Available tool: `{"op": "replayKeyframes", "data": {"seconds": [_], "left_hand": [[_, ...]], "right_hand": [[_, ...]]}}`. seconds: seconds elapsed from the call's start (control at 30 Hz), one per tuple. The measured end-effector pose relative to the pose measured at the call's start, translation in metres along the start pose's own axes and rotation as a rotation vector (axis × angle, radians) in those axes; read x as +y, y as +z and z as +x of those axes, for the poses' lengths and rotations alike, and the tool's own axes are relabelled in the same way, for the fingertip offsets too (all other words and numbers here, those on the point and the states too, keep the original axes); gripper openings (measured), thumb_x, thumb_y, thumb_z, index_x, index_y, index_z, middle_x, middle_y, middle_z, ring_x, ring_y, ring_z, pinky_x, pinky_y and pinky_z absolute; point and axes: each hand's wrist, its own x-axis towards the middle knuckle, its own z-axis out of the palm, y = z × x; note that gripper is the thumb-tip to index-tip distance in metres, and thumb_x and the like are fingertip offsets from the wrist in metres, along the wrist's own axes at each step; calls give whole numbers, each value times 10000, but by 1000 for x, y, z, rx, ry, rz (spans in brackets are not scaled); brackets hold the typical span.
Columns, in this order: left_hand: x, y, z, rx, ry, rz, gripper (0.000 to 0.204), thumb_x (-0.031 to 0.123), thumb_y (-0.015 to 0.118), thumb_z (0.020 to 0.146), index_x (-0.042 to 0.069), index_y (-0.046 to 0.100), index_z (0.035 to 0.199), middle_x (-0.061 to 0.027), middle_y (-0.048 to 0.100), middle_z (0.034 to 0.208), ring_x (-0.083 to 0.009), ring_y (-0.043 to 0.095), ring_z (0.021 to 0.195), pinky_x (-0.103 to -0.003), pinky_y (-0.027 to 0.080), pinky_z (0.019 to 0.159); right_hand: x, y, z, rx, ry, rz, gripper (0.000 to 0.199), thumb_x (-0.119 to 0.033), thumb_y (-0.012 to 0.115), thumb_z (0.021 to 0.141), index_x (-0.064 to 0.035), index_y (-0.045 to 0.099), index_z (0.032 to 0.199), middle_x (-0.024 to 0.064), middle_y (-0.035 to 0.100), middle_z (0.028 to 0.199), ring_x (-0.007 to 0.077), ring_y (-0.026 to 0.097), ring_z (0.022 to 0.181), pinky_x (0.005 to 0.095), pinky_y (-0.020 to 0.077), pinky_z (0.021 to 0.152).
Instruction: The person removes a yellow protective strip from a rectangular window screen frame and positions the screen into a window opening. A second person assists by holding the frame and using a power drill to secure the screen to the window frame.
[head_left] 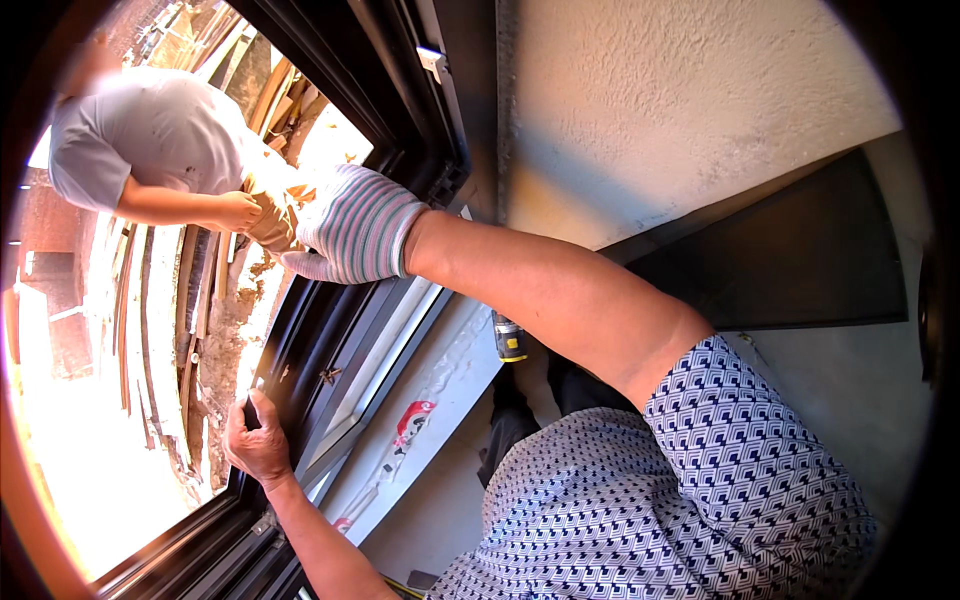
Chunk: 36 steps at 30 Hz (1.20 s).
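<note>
Dark window frame (300, 365), eight to eleven o'clock: your left hand (260, 443), eight o'clock, curled, grip unclear, and gloved right hand (358, 225), ten o'clock, grip hidden, could slip outward through overreaching.

The glove (375, 215) on the right hand (345, 235) was pale grey, banded with pinkish and greenish stripes. The window frame (292, 335) was black, with a white clip (432, 63). The wearer's shirt (740, 420) carried a navy geometric pattern on white; the trousers (508, 425) were black. A power tool (510, 340) showed black and yellow. The wall (680, 120) was cream, the sill (455, 372) whitish with a red patch (413, 418). Outside, a person's top (180, 130) was plain pale grey, their trousers tan (268, 205), the planks (200, 290) brown.
</note>
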Motion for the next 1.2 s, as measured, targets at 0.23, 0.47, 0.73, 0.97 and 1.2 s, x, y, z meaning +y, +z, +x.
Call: {"op": "replayKeyframes", "data": {"seconds": [0.23,0.47,0.73,0.97,1.2], "left_hand": [[1,0,-1,23,19,-40,343,385,709,970,56,730,874,-166,723,783,-379,683,699,-461,517,663],[12,-3,1,62,-18,-46,378,418,740,932,66,722,793,-134,696,710,-357,678,650,-449,509,622],[11,-7,1,90,-31,-68,359,402,758,907,68,721,782,-137,691,701,-357,679,646,-448,506,620],[15,-5,1,88,-15,-54,407,450,736,931,65,729,800,-137,692,705,-353,684,651,-441,516,627],[9,-3,0,58,-10,-44,409,440,727,947,46,735,836,-154,698,734,-369,684,672,-444,520,639]], "right_hand": [[-3,-8,1,10,-4,26,504,-497,605,975,-90,760,721,115,658,620,352,665,643,466,534,752],[2,1,3,68,-74,50,364,-433,657,935,-140,767,747,102,693,687,333,681,688,472,529,753],[-3,-3,5,2,-30,82,398,-463,631,949,-142,801,785,108,701,696,334,684,705,468,538,763],[-1,-8,4,-79,-6,53,425,-461,621,956,-125,791,759,124,670,641,359,667,653,486,530,732],[-2,-3,2,5,-7,10,481,-493,621,950,-101,779,719,104,669,618,342,663,651,473,515,754]]}}
